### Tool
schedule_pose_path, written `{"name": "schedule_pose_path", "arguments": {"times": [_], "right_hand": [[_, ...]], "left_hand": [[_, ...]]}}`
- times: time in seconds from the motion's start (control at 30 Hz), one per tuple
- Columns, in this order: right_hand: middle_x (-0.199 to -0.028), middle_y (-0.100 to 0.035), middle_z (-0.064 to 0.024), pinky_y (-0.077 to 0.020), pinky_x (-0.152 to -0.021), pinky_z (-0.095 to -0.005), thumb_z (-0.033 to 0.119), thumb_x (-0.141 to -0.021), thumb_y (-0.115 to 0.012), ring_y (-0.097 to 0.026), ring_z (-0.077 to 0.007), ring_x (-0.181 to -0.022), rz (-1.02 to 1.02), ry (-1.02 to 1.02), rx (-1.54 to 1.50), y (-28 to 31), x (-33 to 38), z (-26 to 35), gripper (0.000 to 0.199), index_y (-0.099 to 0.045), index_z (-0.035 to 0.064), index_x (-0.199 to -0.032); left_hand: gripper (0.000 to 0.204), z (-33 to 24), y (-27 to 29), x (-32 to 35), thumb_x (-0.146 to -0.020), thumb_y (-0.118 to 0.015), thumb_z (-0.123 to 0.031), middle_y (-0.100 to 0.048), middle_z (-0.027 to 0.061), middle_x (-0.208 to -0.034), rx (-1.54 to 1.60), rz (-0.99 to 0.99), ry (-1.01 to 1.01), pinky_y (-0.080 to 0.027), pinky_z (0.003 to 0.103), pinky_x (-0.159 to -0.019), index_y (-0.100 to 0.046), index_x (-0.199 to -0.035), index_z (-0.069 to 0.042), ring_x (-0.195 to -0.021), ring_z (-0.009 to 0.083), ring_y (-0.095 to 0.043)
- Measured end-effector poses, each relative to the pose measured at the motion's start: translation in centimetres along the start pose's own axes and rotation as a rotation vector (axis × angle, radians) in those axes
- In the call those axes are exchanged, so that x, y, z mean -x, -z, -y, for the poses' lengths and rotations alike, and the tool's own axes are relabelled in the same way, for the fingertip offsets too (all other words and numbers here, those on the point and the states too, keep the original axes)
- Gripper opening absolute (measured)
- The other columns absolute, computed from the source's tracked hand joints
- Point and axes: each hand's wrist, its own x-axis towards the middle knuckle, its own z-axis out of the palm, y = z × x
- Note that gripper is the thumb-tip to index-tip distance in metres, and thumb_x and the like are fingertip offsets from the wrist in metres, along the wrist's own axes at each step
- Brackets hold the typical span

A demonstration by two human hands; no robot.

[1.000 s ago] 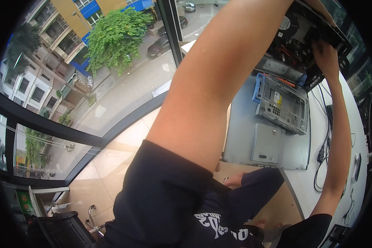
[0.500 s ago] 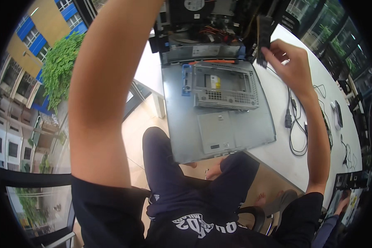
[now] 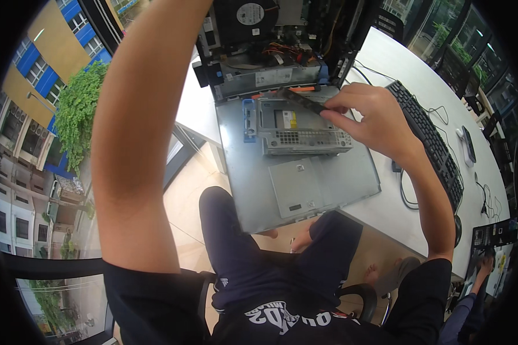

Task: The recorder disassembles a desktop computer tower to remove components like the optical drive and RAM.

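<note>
My right hand (image 3: 374,118) pinches one end of a narrow, dark, flat strip (image 3: 301,101) between thumb and fingers. The strip's exact kind is too unclear to tell. It hangs tilted over a grey metal drive cage (image 3: 305,142) with a blue latch (image 3: 249,121) on its left side. The cage rests on a flat metal side panel (image 3: 247,190). Beyond it stands the opened computer case (image 3: 270,77), where a round fan (image 3: 250,15) and orange-red wires (image 3: 288,50) show. My left forearm (image 3: 144,115) reaches up past the top edge, so the left hand is out of sight.
A black keyboard (image 3: 434,144) and loose cables lie on the white table (image 3: 385,57) to the right. An orange strip (image 3: 302,88) sits behind the cage. At the far right, another person's hand (image 3: 485,265) works near a dark device. The panel overhangs my knees.
My right hand has moved left with the dark strip, from beside the case's right edge to over the drive cage. The strip has turned from upright to slanting. The keyboard has come into clearer view.
</note>
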Motion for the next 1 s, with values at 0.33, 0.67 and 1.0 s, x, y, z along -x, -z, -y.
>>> {"name": "schedule_pose_path", "arguments": {"times": [0.33, 0.67, 1.0], "right_hand": [[-0.088, -0.071, -0.0081, -0.0541, -0.071, -0.0352, 0.014, -0.084, -0.079, -0.068, -0.0255, -0.081, 0.056, 0.023, 0.075, -1.4, 1.4, -0.4, 0.012, -0.079, 0.0043, -0.092], [-0.091, -0.071, -0.0072, -0.0547, -0.074, -0.0360, 0.014, -0.086, -0.078, -0.068, -0.0259, -0.085, 0.048, 0.041, 0.050, -1.9, 2.0, -0.4, 0.011, -0.078, 0.0048, -0.092], [-0.098, -0.074, -0.0055, -0.0565, -0.081, -0.0356, 0.009, -0.083, -0.079, -0.071, -0.0243, -0.092, -0.133, 0.038, 0.062, -1.0, 6.1, -2.2, 0.009, -0.075, 0.0062, -0.090]], "left_hand": [[0.070, -0.7, 0.8, 1.2, -0.086, -0.067, -0.072, -0.062, 0.0104, -0.146, 0.036, 0.090, -0.113, -0.045, 0.043, -0.112, -0.068, -0.139, -0.026, -0.131, 0.0285, -0.060], [0.073, 0.5, 0.2, -0.5, -0.088, -0.064, -0.074, -0.060, 0.0099, -0.149, -0.018, 0.036, -0.054, -0.042, 0.043, -0.115, -0.064, -0.143, -0.026, -0.135, 0.0284, -0.056], [0.072, -2.4, -1.0, 1.9, -0.091, -0.065, -0.069, -0.062, 0.0115, -0.146, 0.042, 0.068, -0.118, -0.045, 0.041, -0.112, -0.064, -0.143, -0.018, -0.131, 0.0283, -0.059]]}}
